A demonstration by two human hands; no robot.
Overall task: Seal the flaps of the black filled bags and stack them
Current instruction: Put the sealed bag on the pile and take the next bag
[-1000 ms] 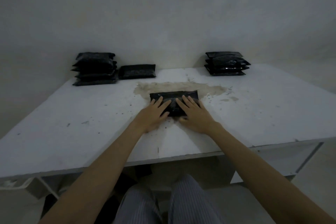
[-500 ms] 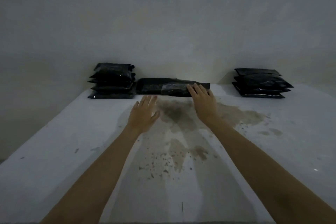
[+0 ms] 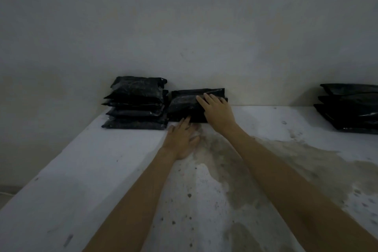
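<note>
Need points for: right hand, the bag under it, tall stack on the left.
right hand (image 3: 217,111), head view, on the back of the hand.
bag under it (image 3: 184,102), head view, on its bare top face left of the fingers.
tall stack (image 3: 136,102), head view, on the front of its middle bags.

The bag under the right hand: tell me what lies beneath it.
The top bag lies on another black bag, which rests on the white table. The right hand covers part of both; whether anything lies between them cannot be seen.
</note>
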